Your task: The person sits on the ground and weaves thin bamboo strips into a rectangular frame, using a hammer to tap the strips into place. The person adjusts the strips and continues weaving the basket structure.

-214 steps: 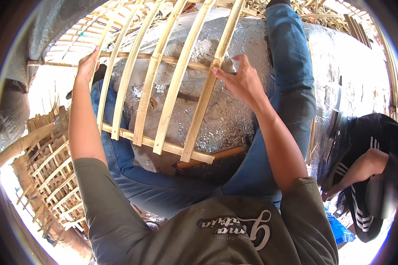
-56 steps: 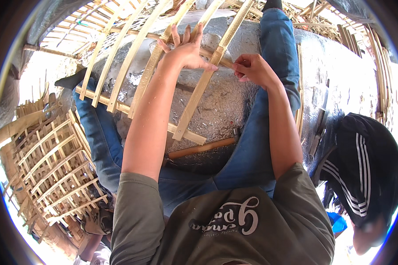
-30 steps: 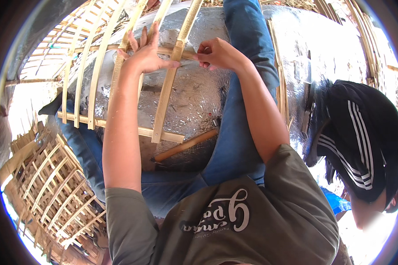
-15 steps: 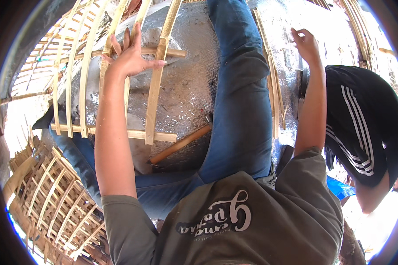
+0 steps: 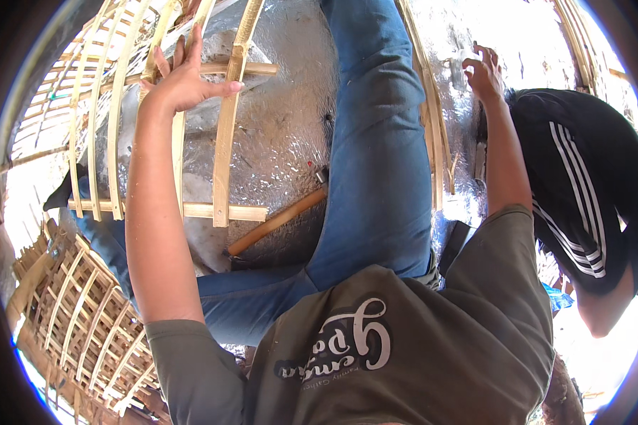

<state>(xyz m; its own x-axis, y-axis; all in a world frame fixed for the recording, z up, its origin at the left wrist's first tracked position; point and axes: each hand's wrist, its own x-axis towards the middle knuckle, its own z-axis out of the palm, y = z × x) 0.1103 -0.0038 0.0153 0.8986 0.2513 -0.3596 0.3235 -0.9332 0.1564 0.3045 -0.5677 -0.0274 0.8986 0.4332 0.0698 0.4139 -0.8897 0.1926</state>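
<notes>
1. At far left, a stack of woven bamboo lattices [image 5: 85, 304] leans in a curved pile beside the worker's left leg.
2. A slatted bamboo frame [image 5: 225, 145] lies over the worker's left shin and a silvery sheet [image 5: 283, 117], its long pale slats crossing two thinner rails and running out of view at the top.
3. The worker's left hand [image 5: 179, 86], fingers fanned wide, rests across the frame near the upper rail, its thumb reaching the rightmost slat; nothing is gripped.
4. Right of the frame's lower corner, a hammer [image 5: 276, 221] with a wooden handle lies aslant on the sheet, its metal head close to the worker's thigh.
5. The worker's right leg [image 5: 376, 120], in blue jeans, stretches away toward the top, with loose bamboo strips [image 5: 432, 127] just beyond it.
6. The right hand [image 5: 485, 76] is held out well apart from the frame, fingers partly curled above the bright sheet; whether it holds anything cannot be told.
7. At far right, a co-worker [image 5: 581, 177] in a black top with white stripes bends low near a scrap of blue material [image 5: 559, 298].
</notes>
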